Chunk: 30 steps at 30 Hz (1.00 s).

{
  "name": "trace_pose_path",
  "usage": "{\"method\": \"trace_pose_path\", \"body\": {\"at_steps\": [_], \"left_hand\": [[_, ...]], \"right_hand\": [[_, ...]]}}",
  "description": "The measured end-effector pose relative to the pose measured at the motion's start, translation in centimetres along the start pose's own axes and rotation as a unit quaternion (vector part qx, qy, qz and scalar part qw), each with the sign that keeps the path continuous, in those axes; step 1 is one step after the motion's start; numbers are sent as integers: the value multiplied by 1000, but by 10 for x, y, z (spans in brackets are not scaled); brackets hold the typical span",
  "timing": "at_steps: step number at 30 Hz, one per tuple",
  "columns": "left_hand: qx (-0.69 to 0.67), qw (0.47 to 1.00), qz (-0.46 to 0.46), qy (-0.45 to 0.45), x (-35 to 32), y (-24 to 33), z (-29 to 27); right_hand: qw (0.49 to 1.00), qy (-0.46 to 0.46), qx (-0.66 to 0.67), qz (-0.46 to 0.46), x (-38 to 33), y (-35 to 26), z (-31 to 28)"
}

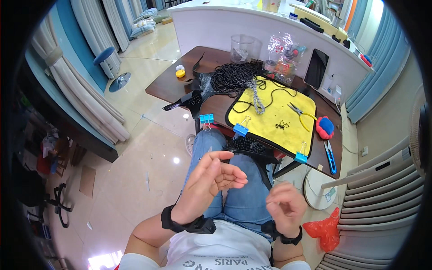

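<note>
Above my lap, my left hand is raised with its fingers bent and apart, and nothing shows in it. To its right, my right hand has its fingers curled together near the thumb; what they hold, if anything, is too small to see. The hands do not touch. Just beyond them, a black mesh piece with straps lies over my thighs at the table edge. Further off, a yellow cloth mat with black edging carries yellow-handled pliers, small dark bits and a grey cord bundle.
Blue binder clips grip the mat's near edge. On the brown table are a pile of black cord, a red-and-blue pincushion, blue thread snips, a clear tub and a phone. Stacked chairs stand at right.
</note>
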<state>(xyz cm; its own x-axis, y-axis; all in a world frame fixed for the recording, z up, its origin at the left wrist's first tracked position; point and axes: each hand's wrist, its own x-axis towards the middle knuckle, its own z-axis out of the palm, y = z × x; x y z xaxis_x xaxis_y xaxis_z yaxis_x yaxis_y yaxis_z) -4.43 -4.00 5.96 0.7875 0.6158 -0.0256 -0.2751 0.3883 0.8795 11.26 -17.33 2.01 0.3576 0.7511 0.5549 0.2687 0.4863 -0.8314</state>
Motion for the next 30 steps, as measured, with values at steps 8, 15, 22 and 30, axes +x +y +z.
{"method": "trace_pose_path", "body": {"at_steps": [8, 15, 22, 30], "left_hand": [[18, 1000, 10, 3, 2, -12, 5], [38, 999, 33, 8, -1, -12, 8], [61, 997, 34, -22, -1, -13, 14], [312, 945, 47, -90, -11, -4, 2]], "right_hand": [[995, -92, -10, 26, 15, -11, 25], [992, -90, -84, -11, 12, -6, 27], [995, -89, -24, 36, 5, -2, 25], [977, -15, 177, 114, 4, -13, 21]]}}
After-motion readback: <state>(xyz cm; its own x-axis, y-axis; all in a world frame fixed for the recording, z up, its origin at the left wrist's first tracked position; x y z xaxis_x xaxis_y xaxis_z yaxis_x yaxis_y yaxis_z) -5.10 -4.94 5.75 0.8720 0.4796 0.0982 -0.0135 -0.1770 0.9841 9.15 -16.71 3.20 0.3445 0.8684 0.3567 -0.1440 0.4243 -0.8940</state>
